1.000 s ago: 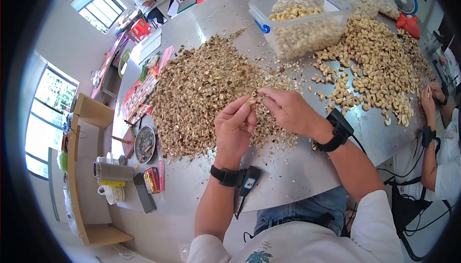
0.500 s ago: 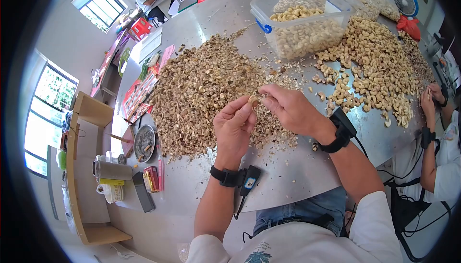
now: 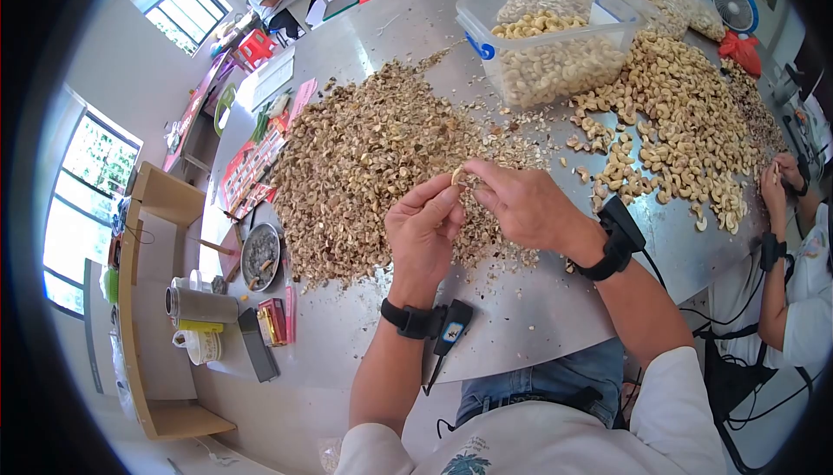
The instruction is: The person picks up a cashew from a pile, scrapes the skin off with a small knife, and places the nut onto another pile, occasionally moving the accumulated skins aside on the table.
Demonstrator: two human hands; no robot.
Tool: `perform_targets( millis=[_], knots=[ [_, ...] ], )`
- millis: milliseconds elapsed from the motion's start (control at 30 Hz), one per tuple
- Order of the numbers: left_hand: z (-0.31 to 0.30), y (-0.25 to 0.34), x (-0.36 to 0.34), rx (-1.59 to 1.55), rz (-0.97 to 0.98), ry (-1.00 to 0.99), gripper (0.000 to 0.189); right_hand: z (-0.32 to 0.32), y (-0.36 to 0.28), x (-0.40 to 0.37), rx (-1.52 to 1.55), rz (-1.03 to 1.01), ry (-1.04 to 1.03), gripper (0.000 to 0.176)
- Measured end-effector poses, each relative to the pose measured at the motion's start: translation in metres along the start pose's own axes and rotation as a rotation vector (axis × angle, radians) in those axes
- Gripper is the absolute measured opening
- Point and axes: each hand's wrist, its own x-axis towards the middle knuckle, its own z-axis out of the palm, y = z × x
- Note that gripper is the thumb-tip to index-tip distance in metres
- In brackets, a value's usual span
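Between the fingertips of both hands is a small pale cashew nut. My left hand pinches it from below with thumb and forefinger. The thumb and forefinger of my right hand close on its upper side, with the other fingers curled. Both hands are above the near right part of a wide heap of brownish broken nut bits and skins. To the right lies a large pile of whole cashews.
A clear plastic box of cashews stands at the back, with bagged nuts and a small fan beyond. At left are a metal ashtray, a steel cup and a mug. A co-worker's hands are at right.
My right hand has shifted slightly down and its fingers have turned over the cashew nut. My left hand stays nearly still.
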Motion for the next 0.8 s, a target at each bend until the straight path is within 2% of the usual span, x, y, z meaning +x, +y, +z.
perform_targets(
  millis=[367,567,667,800],
  knots=[
    [0.003,0.003,-0.001,-0.061,-0.075,0.010,0.012,0.001,-0.002,-0.001,-0.001,0.008,-0.022,0.037],
    [0.004,0.004,-0.002,-0.055,-0.085,0.010,0.012,0.002,-0.002,0.000,0.076,0.008,0.041,0.032],
    [0.004,0.005,-0.003,-0.053,-0.085,0.010,0.011,0.010,0.009,0.001,0.130,-0.044,0.145,0.030],
    [0.004,0.004,-0.002,-0.056,-0.064,-0.004,0.010,-0.003,0.000,0.003,0.265,0.128,-0.018,0.030]
  ],
)
